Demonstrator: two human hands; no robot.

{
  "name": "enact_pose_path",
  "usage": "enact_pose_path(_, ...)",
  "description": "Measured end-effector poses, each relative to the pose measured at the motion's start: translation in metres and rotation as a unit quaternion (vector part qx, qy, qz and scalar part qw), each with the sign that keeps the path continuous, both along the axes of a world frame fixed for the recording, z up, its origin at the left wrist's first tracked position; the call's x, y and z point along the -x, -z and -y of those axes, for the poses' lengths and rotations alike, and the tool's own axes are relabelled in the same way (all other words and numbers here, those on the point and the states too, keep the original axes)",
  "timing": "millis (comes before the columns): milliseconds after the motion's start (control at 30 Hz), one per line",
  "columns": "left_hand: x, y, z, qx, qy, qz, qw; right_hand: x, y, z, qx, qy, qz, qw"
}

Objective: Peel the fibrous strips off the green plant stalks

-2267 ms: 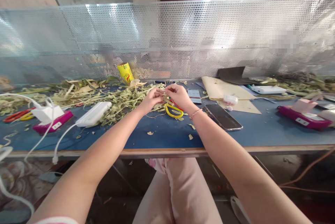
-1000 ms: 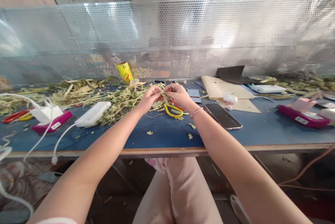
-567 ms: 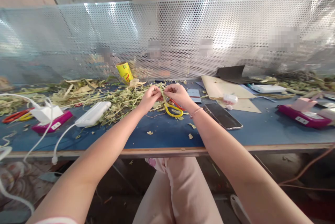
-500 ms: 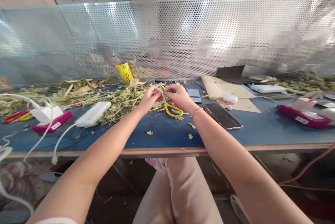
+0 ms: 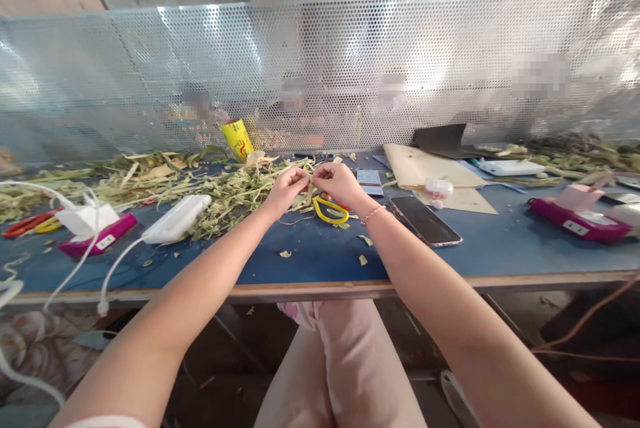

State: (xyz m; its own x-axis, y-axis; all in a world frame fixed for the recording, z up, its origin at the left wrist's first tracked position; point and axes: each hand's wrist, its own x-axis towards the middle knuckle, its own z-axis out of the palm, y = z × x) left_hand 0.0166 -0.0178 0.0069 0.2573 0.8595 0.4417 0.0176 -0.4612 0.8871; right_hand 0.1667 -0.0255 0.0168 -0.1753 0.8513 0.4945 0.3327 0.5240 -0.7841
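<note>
Where the dried plant heap thins out near mid-table, two bare hands meet above the blue tabletop.

Left hand: beside the heap's right end; thumb and fingers bent toward one another.
Right hand: just across from the left, likewise bent; beaded bracelet at the wrist. Whether either is clamped on a plant scrap is too small to tell.

Yellow loop handle: one, on the tabletop just below the right hand, a red part partly hidden beside it.
Light-blue card: one, flat, right of the right hand.
Phone: one, dark screen up, near the right forearm.
Beige paper: folded, with a small white case on it.
Yellow tube: one, tilted, behind the heap.
White power bank: one, against the heap's near edge, cable attached.
Purple power strips: two, the left one bearing a white adapter, the right one a pink adapter.
Perforated metal screen: upright along the table's far side.
</note>
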Motion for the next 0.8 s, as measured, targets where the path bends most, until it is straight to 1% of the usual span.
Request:
enact_pose_path(100, 0.0008, 0.0006, -0.0021, -0.001, -0.016, -0.001, 1.000, -0.0001, 0.0000, -0.0011, 0.010, -0.022, -0.024, 0.999)
enact_pose_path(200, 0.0011, 0.0007, -0.0036, 0.006, -0.024, 0.006, 1.000, -0.0002, -0.0015, -0.0019, 0.043, -0.058, -0.067, 0.995)
enact_pose_path(267, 0.0008, 0.0006, -0.0040, 0.012, -0.023, 0.009, 1.000, -0.0004, -0.0023, -0.0027, 0.054, -0.065, -0.086, 0.993)
enact_pose_path(333, 0.0001, 0.0003, -0.0040, 0.019, -0.020, 0.014, 1.000, -0.0007, -0.0022, -0.0039, 0.031, -0.052, -0.084, 0.995)
enact_pose_path(467, -0.0004, 0.0000, -0.0040, 0.024, -0.021, 0.024, 0.999, -0.0016, 0.0000, -0.0065, -0.059, 0.011, -0.075, 0.995)
enact_pose_path(533, -0.0002, 0.0000, -0.0042, 0.022, -0.020, 0.028, 0.999, -0.0019, 0.0009, -0.0071, -0.070, 0.033, -0.092, 0.993)
enact_pose_path(667, 0.0006, 0.0005, -0.0047, 0.014, -0.013, 0.032, 0.999, -0.0027, 0.0009, -0.0075, -0.063, 0.036, -0.117, 0.990)
enact_pose_path(800, 0.0019, 0.0016, -0.0066, 0.013, -0.011, 0.054, 0.998, -0.0030, 0.0008, -0.0068, -0.084, 0.013, -0.086, 0.993)
